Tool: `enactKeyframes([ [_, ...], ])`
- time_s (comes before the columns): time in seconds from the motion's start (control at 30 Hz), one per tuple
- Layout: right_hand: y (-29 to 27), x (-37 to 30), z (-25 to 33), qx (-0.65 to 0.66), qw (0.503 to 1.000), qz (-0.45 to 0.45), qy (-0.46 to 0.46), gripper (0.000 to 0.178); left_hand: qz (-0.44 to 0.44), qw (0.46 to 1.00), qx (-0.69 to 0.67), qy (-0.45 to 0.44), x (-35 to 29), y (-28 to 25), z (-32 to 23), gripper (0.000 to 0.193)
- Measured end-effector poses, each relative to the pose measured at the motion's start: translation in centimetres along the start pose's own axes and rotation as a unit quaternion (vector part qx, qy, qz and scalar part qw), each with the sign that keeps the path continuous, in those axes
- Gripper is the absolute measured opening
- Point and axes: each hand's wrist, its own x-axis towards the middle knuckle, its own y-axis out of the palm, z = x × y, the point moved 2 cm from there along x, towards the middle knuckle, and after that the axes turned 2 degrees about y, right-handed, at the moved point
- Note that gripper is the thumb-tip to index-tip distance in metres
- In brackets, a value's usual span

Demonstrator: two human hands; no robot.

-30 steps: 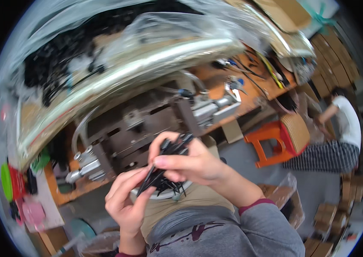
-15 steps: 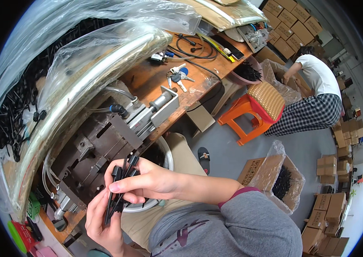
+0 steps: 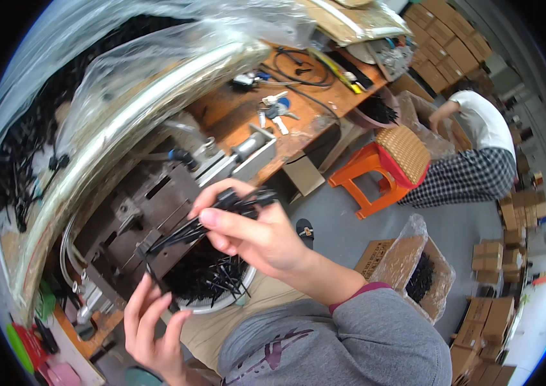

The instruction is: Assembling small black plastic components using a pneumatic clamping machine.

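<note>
My right hand [image 3: 257, 235] is closed around a bundle of slim black rod-shaped parts [image 3: 237, 202] with thicker heads. Their thin ends point down and left over the metal fixture [image 3: 157, 206]. Lower left, my left hand [image 3: 157, 331] has its fingers partly spread. One thin black rod [image 3: 152, 273] runs between its fingertips and appears to be pinched there; blur hides the exact grip. Just below the bundle, a white round tub [image 3: 249, 283] full of similar black parts [image 3: 212, 280] sits at my lap.
Keys [image 3: 276, 112] and a coiled black cable [image 3: 305, 71] lie on the wooden bench [image 3: 228, 125]. Clear plastic covers black parts at left. An orange stool [image 3: 382, 167], a lined carton [image 3: 401, 270] and a bending person [image 3: 479, 128] are at right.
My right hand has moved up and right with the bundle, away from my left hand. The left fingers have spread. The tub's black parts now show more.
</note>
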Motion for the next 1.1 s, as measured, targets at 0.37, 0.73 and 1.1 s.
enactKeyframes([
  [0.37, 0.2, -1.1, 0.0, -0.277, 0.934, -0.070, -0.213, 0.015, -0.040, 0.969, 0.217, 0.109, 2.1, 3.3, 1.6, 0.030],
  [0.73, 0.0, -1.7, -0.5, -0.442, 0.846, -0.076, -0.289, 0.025, -0.016, 0.954, 0.283, 0.095, 2.3, 3.3, 1.0, 0.027],
  [1.1, 0.6, -1.8, -1.4, -0.601, 0.663, 0.029, -0.445, 0.034, -0.016, 0.964, 0.254, 0.079, 2.4, 3.1, 1.3, 0.026],
])
